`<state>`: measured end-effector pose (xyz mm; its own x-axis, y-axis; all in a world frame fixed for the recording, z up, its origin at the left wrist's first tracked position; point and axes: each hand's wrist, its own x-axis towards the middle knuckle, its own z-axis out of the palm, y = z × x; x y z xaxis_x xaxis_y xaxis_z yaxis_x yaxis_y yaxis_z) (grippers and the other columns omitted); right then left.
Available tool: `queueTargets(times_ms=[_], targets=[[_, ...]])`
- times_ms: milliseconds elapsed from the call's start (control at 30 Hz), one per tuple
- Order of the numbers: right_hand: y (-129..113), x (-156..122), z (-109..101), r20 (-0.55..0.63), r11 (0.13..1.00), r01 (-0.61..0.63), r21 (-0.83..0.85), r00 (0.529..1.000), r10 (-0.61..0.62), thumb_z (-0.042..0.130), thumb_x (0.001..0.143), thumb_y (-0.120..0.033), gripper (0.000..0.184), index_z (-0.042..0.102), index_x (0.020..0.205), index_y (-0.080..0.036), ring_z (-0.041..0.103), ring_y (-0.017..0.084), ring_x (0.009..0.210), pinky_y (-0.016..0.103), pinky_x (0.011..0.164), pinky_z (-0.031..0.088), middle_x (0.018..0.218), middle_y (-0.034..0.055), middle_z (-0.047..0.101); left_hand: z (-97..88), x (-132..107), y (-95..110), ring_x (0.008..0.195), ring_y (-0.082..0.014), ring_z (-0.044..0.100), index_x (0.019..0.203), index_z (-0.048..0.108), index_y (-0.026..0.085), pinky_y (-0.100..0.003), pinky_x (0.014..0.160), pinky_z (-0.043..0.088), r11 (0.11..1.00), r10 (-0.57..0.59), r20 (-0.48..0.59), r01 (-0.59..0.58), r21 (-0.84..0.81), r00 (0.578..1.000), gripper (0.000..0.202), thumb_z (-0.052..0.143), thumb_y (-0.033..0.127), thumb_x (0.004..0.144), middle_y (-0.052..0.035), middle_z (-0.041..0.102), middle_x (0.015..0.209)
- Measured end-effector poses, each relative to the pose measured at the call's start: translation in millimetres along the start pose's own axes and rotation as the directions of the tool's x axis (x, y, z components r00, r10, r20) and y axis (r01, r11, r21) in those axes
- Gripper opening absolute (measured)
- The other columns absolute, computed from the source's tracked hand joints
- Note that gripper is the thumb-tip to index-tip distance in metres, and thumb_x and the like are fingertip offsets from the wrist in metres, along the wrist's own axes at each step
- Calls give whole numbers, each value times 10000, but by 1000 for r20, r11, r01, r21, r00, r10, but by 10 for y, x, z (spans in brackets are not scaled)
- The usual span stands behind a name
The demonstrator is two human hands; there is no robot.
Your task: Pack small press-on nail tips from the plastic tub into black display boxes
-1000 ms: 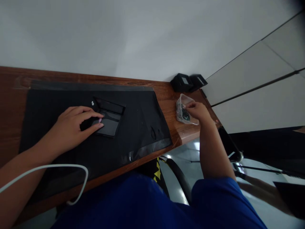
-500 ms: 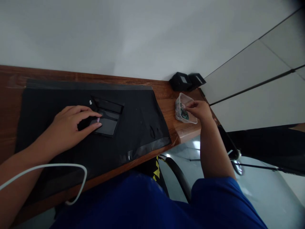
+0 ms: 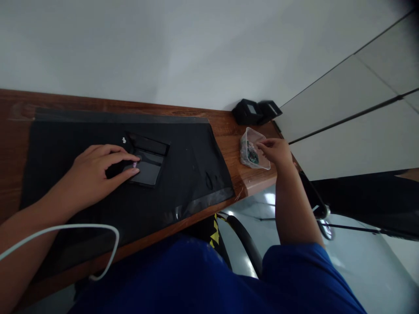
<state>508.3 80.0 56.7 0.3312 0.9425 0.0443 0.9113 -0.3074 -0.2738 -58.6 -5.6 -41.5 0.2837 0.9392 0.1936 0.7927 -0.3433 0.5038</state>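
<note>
Left hand on black device, grip spread, pressing it onto black mat mid tabletop. Right hand at plastic tub near right edge, fingertips among small parts; whether grip pinches anything, cannot tell.

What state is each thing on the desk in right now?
Black flat device: lying on black mat, under left hand's fingertips.
Left hand: palm down, resting on device.
Clear plastic tub: open, small parts inside.
Right hand: fingers at tub's opening.
White cable: looped past wooden desk's edge.
</note>
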Motion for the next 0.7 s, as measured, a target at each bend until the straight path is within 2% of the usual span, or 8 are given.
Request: queueTargets(times_ms=[367, 500, 600, 700], targets=[[-63, -34, -20, -17, 998, 1, -68, 1000, -2, 861, 796, -355, 195, 840, 888, -185, 743, 248, 830, 344, 772, 538, 914, 77, 829, 0, -1, 3, 1273, -382, 616, 1252, 830, 348, -597, 1152, 474, 1000, -23, 6, 23, -20, 1000, 531, 528, 720, 1024, -98, 717, 1325], [-130, -66, -24, -26, 987, -26, -159, 999, 22, 837, 845, -410, 232, 864, 939, -199, 767, 282, 889, 363, 806, 566, 983, 96, 847, -10, 7, 28, 1260, -387, 626, 1246, 828, 354, -595, 1123, 490, 999, -21, -4, 21, -26, 1000, 552, 507, 744, 1025, -97, 716, 1310], [-187, -86, -2, -24, 965, -41, -258, 999, 36, 767, 918, -456, 288, 894, 1039, -227, 792, 333, 1013, 407, 886, 597, 1068, 115, 861, -11, 7, 19, 1251, -400, 632, 1240, 831, 340, -609, 1107, 495, 1000, -19, -3, 19, -17, 1000, 587, 487, 763, 1022, -107, 719, 1305], [-239, -103, 25, -5, 947, -52, -317, 999, 54, 712, 961, -432, 320, 898, 1154, -258, 795, 363, 1131, 443, 960, 607, 1180, 124, 862, -8, 3, 0, 1258, -400, 634, 1240, 831, 336, -607, 1108, 494, 1000, -11, -1, 11, -7, 1000, 593, 478, 762, 1026, -110, 718, 1313]])
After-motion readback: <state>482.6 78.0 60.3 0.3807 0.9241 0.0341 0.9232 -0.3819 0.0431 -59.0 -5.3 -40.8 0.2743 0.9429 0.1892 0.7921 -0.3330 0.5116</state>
